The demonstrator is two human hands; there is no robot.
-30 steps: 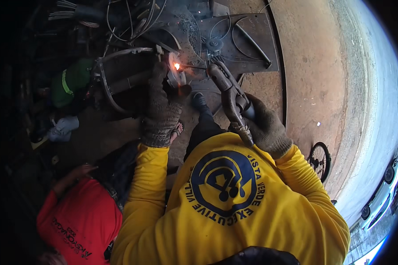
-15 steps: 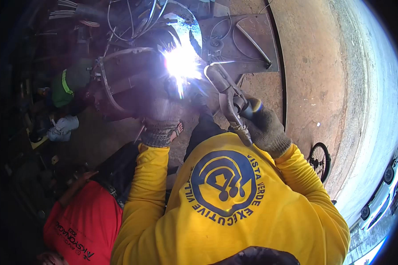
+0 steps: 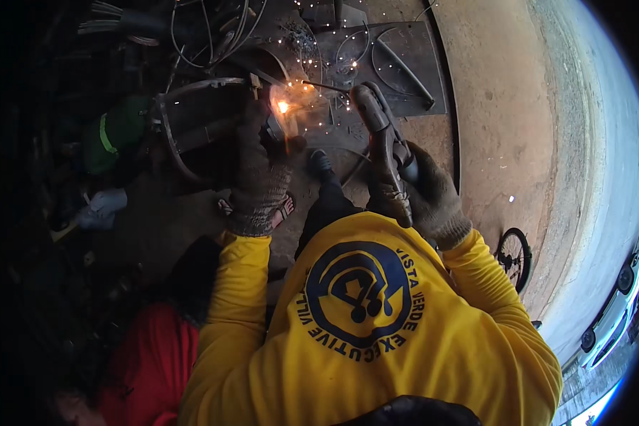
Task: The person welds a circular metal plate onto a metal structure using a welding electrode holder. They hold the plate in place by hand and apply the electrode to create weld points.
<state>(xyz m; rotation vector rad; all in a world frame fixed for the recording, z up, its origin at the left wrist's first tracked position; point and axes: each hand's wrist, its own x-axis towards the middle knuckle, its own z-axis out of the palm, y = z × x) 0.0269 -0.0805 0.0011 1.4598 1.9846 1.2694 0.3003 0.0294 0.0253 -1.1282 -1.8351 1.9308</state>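
My right hand, in a knitted work glove, is closed around the grip of a welding electrode holder. A thin dark electrode points leftward from its jaw. To its left an orange-hot spot glows on a metal workpiece, and small sparks scatter around it. My gloved left hand is beside the workpiece, its fingers curled in shadow. What they hold is too dark to make out. A curved metal frame lies left of that hand.
A flat metal plate with a rod on it is at the far right of the work. Loose cables loop at the far left. A person in red is near my left arm; another in green is farther off. A wheel stands at right.
The blinding white arc has gone out, leaving an orange glow and flying sparks. The electrode holder has moved slightly right and up, its rod now apart from the workpiece. The view has darkened.
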